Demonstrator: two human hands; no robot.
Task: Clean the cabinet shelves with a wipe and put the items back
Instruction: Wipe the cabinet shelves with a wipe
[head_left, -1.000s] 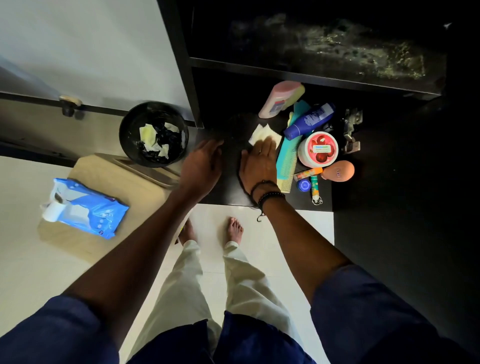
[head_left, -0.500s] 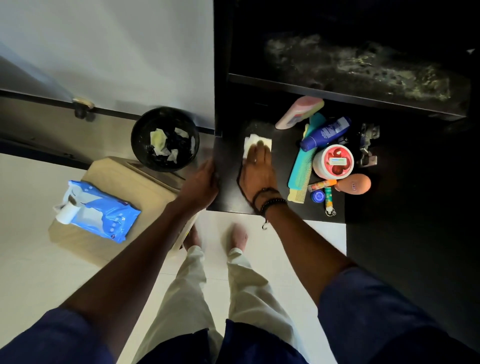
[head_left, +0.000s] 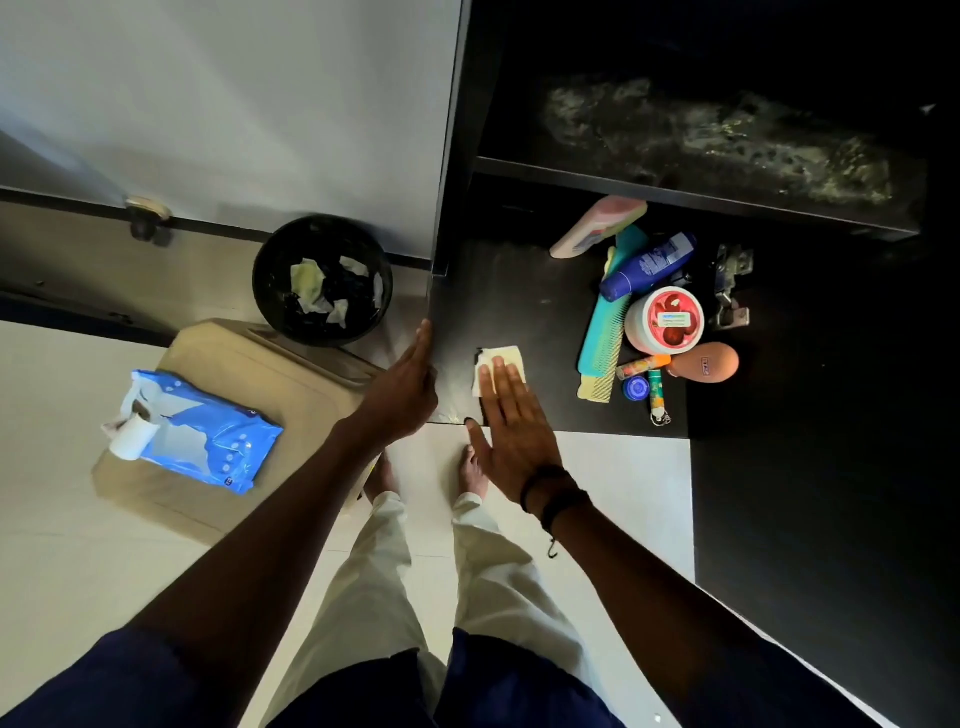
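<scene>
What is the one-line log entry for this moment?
phase: wiping shelf; right hand: flat on wipe; left hand: at shelf edge; toiletries: shelf right

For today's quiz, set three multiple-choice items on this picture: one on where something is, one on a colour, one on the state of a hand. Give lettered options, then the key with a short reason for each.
1. Where does the bin stand?
A. on the floor left of the cabinet
B. inside it
C. on top of it

2. What colour is the pack of wipes?
A. red
B. blue
C. green

3. How does the right hand meet the wipe on the shelf?
A. flat fingers press it
B. a fist crumples it
C. it does not touch it

Key: 1 A, the bin sits on the floor beside the cabinet's left wall. 2 B, its wrapper is blue. 3 A, straight fingers lie on the wipe.
</scene>
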